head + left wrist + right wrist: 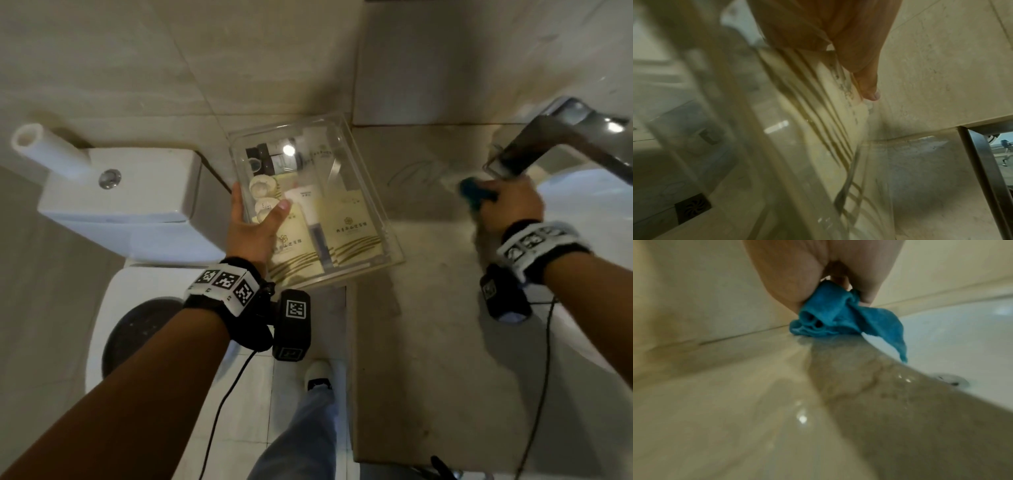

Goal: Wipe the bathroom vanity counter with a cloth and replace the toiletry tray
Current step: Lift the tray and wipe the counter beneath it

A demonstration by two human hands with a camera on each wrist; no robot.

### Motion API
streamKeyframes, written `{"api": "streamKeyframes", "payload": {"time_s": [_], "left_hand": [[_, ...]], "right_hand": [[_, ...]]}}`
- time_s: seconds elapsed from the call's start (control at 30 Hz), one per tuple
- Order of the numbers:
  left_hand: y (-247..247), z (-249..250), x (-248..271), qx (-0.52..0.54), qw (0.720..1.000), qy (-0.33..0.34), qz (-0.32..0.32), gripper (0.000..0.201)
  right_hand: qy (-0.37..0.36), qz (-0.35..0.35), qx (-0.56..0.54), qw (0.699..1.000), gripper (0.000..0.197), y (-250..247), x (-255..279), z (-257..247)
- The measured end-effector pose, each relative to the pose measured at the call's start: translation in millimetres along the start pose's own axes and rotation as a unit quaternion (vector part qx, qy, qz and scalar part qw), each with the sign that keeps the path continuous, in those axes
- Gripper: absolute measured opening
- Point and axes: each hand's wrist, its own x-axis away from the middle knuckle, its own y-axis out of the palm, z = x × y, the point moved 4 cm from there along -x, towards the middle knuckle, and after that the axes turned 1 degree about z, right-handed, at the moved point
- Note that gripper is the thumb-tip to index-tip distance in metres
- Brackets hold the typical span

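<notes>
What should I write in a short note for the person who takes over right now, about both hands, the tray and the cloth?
Left hand: holds the clear toiletry tray by its left edge, thumb inside, out over the counter's left end beside the toilet.
Right hand: grips the blue cloth, pressed on the counter near the wall, under the faucet.
Done: tray is off its spot; counter shows wet streaks.
Left: finish wiping, then set the tray back.

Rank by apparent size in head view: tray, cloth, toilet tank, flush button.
1. toilet tank
2. tray, a close second and held nearer the camera, so unsure
3. cloth, mostly hidden by the right hand
4. flush button
</notes>
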Motion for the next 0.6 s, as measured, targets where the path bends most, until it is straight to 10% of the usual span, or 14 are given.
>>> {"api": "streamKeyframes", "payload": {"time_s": [0.1,0.33,0.5,0.6], "left_hand": [[-0.6,0.5,-0.8,-0.005,1.000,0.011,0.000,0.087],[3.7,1.1,1.9,-0.008,1.000,0.016,-0.005,0.087],[3.9,-2.6,5.6,-0.028,0.999,0.013,0.007,0.089],[4.7,-5.0,10.9,-0.028,1.000,-0.001,0.000,0.091]], "right_hand": [[0.043,-0.016,0.004,0.999,0.043,0.8,2.9,7.6],[-0.158,-0.100,-0.031,0.982,0.036,27.8,61.2,-16.5],[0.012,0.028,-0.011,0.999,0.037,7.5,10.6,17.7],[0.032,-0.009,-0.020,0.999,0.040,13.8,22.3,11.3]]}}
